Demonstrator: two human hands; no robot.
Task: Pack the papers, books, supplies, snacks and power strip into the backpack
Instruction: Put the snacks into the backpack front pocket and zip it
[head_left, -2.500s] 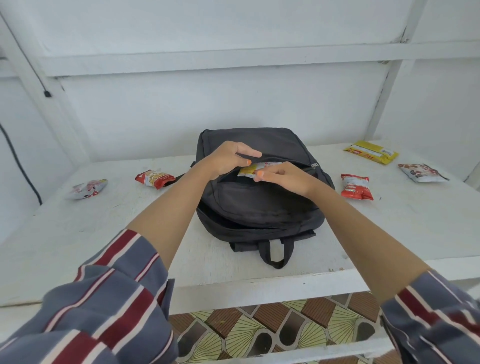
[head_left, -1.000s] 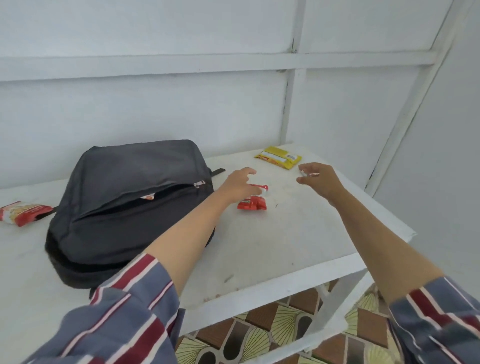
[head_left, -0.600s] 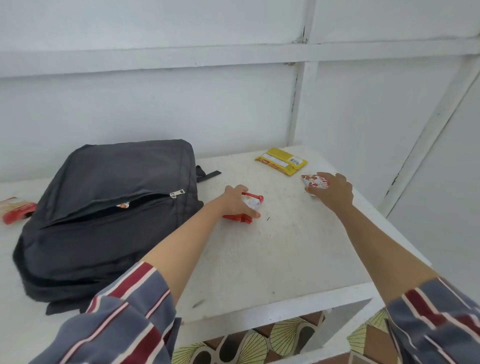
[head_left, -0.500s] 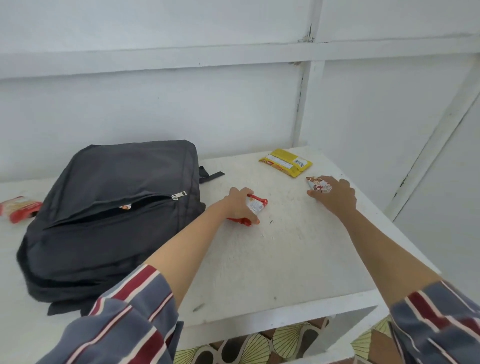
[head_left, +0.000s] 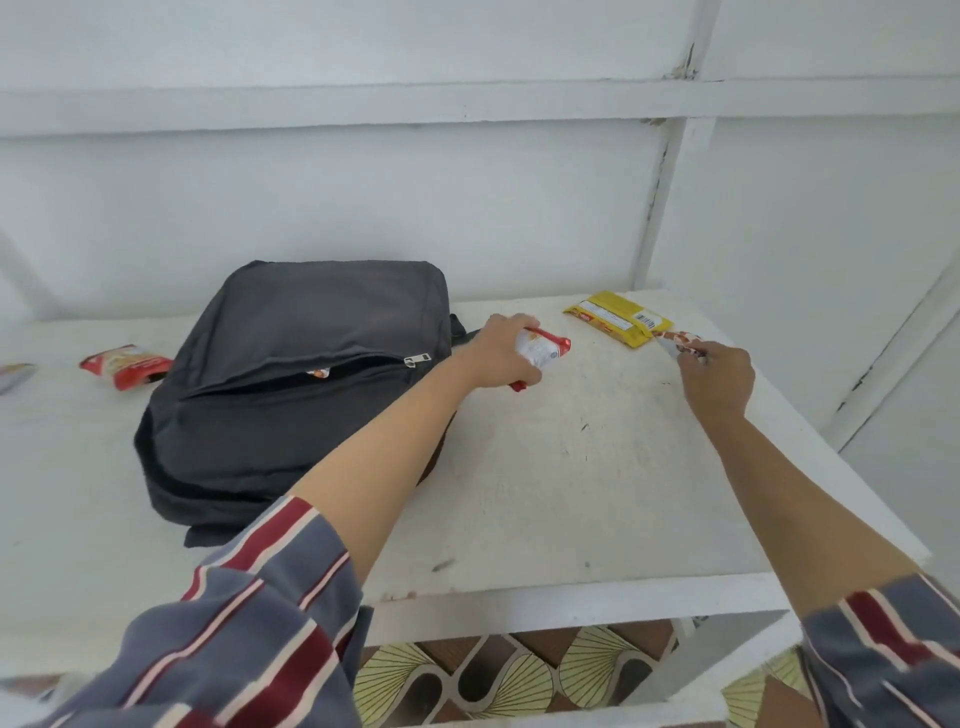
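A dark grey backpack (head_left: 291, 374) lies flat on the white table (head_left: 571, 493), its front pocket unzipped with a bit of a wrapper showing in the gap. My left hand (head_left: 506, 356) grips a red and white snack packet (head_left: 543, 351) just right of the backpack, lifted slightly off the table. My right hand (head_left: 719, 379) pinches a white and brown snack packet (head_left: 678, 343) near the table's right edge. A yellow snack packet (head_left: 618, 323) lies at the back right, just beyond my right hand.
Left of the backpack lies another red snack packet (head_left: 127, 365), and a silvery packet (head_left: 13, 375) shows at the left frame edge. White wall panels close the back and right. Patterned floor tiles (head_left: 493, 675) show below the table's front edge.
Both hands left the backpack pocket and reached right. My left hand closed on the red and white packet and raised it; my right hand picked up the white and brown packet.
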